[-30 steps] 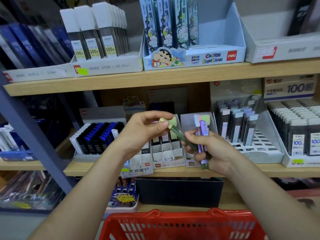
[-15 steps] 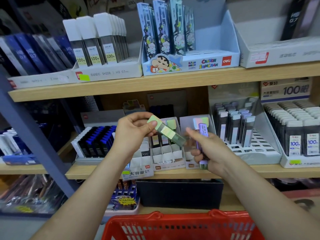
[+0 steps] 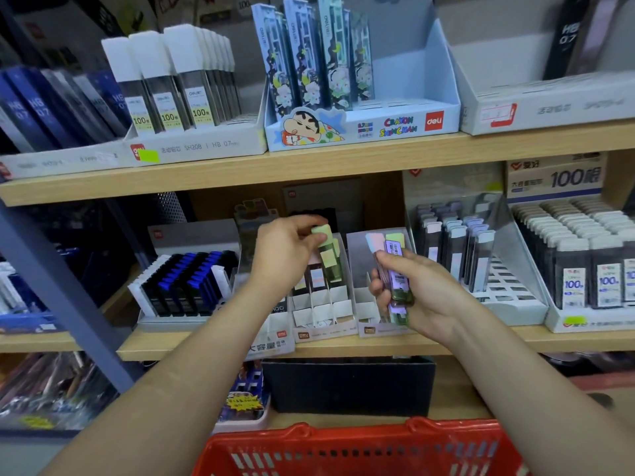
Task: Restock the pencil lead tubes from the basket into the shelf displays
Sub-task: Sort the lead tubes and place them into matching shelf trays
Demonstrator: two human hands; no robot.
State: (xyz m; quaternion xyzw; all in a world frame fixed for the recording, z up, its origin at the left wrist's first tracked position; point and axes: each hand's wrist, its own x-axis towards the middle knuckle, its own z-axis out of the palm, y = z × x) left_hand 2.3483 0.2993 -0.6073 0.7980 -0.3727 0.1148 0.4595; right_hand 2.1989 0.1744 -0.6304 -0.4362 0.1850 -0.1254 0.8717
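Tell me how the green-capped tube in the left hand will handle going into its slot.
The tube looks like stiff, clear plastic, so it probably won't bend in the left hand. Small and slim, it is likely light. Tall and narrow, it may tip unless dividers in the display hold it.

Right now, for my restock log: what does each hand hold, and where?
Left hand pinches a green-capped tube by its cap; right hand grips several tubes mid-length.
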